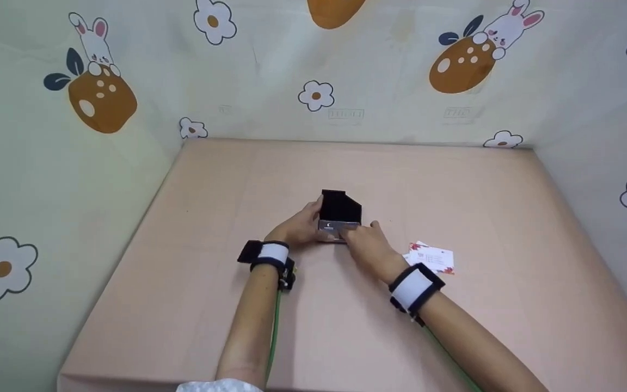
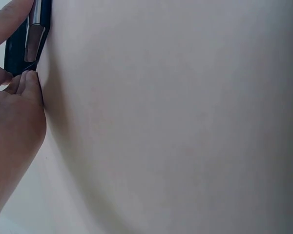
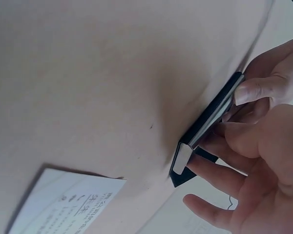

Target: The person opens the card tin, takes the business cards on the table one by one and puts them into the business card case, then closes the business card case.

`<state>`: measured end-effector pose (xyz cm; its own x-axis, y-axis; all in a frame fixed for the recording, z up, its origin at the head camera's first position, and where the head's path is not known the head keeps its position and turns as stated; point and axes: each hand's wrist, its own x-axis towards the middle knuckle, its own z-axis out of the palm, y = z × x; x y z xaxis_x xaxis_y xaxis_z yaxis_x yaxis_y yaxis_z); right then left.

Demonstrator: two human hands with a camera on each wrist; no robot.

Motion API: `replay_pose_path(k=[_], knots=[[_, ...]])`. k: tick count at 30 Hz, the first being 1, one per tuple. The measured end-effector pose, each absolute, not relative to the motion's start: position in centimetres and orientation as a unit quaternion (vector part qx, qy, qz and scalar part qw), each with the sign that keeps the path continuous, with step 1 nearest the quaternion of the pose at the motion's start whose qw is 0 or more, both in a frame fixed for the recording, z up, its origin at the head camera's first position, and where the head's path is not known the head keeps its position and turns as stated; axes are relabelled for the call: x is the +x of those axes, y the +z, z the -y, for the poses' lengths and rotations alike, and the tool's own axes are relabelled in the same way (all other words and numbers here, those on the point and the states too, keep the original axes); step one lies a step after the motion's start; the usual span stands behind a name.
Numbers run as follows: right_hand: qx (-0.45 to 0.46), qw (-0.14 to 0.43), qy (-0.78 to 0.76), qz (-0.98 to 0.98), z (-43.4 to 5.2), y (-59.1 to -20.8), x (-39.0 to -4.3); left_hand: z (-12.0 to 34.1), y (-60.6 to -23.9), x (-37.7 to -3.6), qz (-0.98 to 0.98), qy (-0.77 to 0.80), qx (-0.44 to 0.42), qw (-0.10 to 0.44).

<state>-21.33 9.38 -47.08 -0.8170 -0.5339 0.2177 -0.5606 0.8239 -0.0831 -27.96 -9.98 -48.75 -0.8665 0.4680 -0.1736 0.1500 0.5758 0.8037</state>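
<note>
Case (image 1: 339, 214) near the middle of the worktop (image 1: 194, 272), between the two hands, black flap (image 1: 340, 204) raised, silver front (image 1: 330, 226) toward the person. Whether it rests on the cloth or is held just above: cannot tell.

Left hand (image 1: 298, 226): fingers curled round the case's left side, thumb laid on the front. Right hand (image 1: 368, 245): fingers bent at the right end, seemingly pinching it; the little finger (image 3: 205, 210) stands free. Whether a card is also caught between them: hidden.

Step in hand, by my reading: working at the case's mouth with the flap up, left steadying, right doing the fine work. Next move probably calls for a firm left hold while the right finishes there, then either folding the flap down or reaching for the cards (image 1: 434, 259), which lie overlapped to the right, near the right wrist.

Count: one case, one flap; cards, two at least, the under one mostly covered; two hands; two wristbands (image 1: 273, 252), one per wrist; two green cables (image 1: 275, 337); one sleeve (image 1: 220, 386), at the left arm.
</note>
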Motion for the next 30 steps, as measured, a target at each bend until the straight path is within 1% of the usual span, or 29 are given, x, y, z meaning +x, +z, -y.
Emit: replay_pose_path(k=[9, 13, 18, 21, 30], knots=[[0.294, 0.099, 0.052, 0.949, -11.4, -46.4, -20.0, 9.9, -48.7, -28.0, -0.868, 0.422, 0.179, 0.192], [0.283, 0.085, 0.045, 0.954, -12.8, -45.6, -19.3, 10.1, -48.6, -28.0, -0.868, 0.42, 0.181, 0.193], [0.261, 0.052, 0.04, 0.963, -14.8, -44.7, -18.3, 10.1, -48.6, -28.0, -0.87, 0.418, 0.168, 0.199], [0.25, 0.045, 0.029, 0.967, -16.0, -44.6, -17.9, 10.1, -48.7, -28.1, -0.872, 0.416, 0.16, 0.202], [0.223, 0.052, 0.031, 0.973, -19.6, -44.7, -16.6, 10.0, -48.7, -28.1, -0.871, 0.417, 0.169, 0.197]])
